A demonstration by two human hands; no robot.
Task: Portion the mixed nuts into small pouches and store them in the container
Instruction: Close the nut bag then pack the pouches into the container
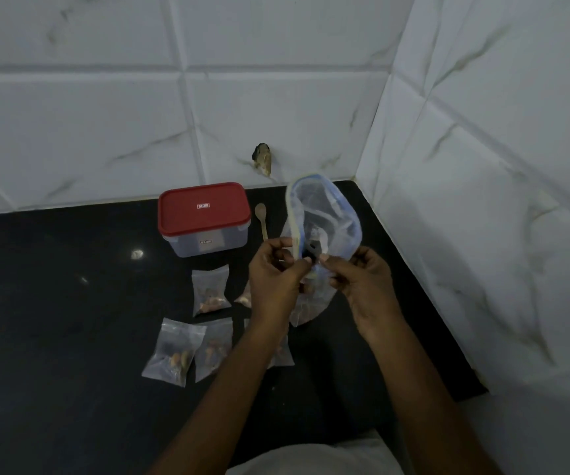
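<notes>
Head view: the big bag (324, 214) of mixed nuts is held up over the desk (53, 303), its mouth wide open. The left hand (276, 269) and right hand (362, 279) are close together, and each pinches the near edge of the bag. A few nuts sit low in the bag, under the hands. Something dark shows between the fingertips; I cannot tell what it is.

Left of the hands lie small pouches (210, 289) with nuts in them. Past the hands lies a wooden spoon (261, 219). Left of it is the container (204, 217), with its red lid on.

The hands seem to be working the bag's mouth. To do it well, keep the mouth up, pinch both sides tight and pull gently, so no nuts spill.
</notes>
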